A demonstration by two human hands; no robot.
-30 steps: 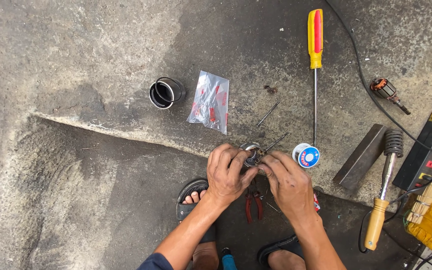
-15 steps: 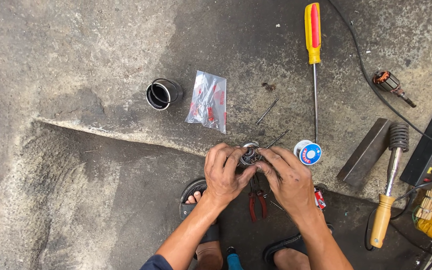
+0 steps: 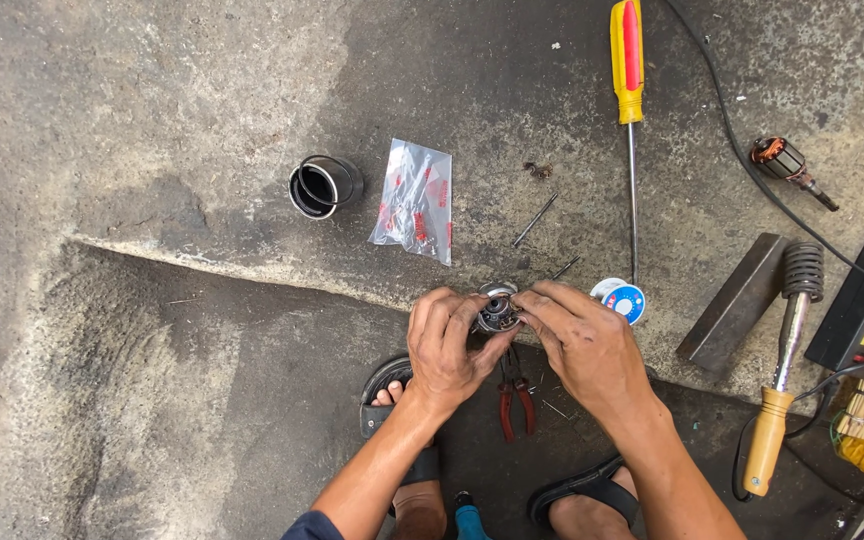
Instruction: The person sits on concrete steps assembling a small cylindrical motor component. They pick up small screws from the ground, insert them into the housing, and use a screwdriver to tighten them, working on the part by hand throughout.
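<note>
On the concrete floor (image 3: 152, 150) lie a metal tube (image 3: 324, 185), a plastic bag (image 3: 414, 200), a yellow screwdriver (image 3: 628, 90) and a small rotor (image 3: 784, 162), so the machine looks taken apart. The left hand (image 3: 447, 345) and the right hand (image 3: 584, 345) both close their grip on a small round metal part (image 3: 498, 308), held just above the red pliers (image 3: 514, 392); I judge the work on it unfinished.

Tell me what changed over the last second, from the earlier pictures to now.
Very little. Both hands, left and right, keep gripping the small round metal part between them, with only slight finger shifts. The screwdriver, metal ring, plastic bag and pliers lie where they were; only the view shifted.
</note>
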